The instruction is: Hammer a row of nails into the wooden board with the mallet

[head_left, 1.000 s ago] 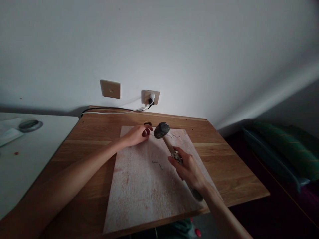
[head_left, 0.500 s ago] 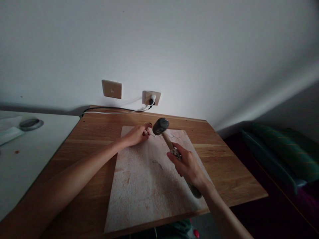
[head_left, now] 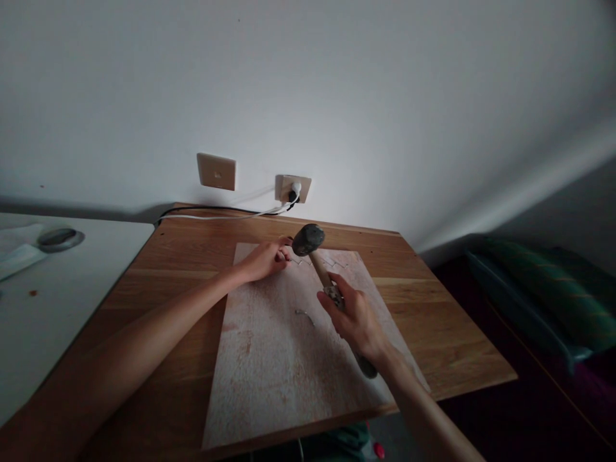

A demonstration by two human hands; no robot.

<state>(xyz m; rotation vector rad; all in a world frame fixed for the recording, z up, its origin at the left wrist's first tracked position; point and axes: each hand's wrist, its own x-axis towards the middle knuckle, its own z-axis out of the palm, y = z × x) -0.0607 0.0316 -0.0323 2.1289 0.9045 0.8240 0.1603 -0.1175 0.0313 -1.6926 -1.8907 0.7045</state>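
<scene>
A pale worn board (head_left: 269, 359) lies on a wooden table (head_left: 168, 282). My right hand (head_left: 353, 317) is wrapped round the wooden handle of a hammer (head_left: 315, 256), whose dark head hangs just above the board's far edge. My left hand (head_left: 264, 260) rests at that far edge beside the hammer head, fingertips pinched together on something too small to make out. Loose nails (head_left: 304, 314) lie on the middle of the board. A thin zigzag line (head_left: 332, 263) runs near the far edge.
A wall socket (head_left: 291, 188) with plugged cables and a blank wall plate (head_left: 216, 171) sit behind the table. A white table (head_left: 43, 289) with a round metal lid (head_left: 60, 239) adjoins on the left. Dark green bedding (head_left: 543, 289) lies on the right.
The hammer head has lifted a little and shifted left toward my left hand's fingertips. My right hand moved slightly up and left along with it. My left hand stays in place.
</scene>
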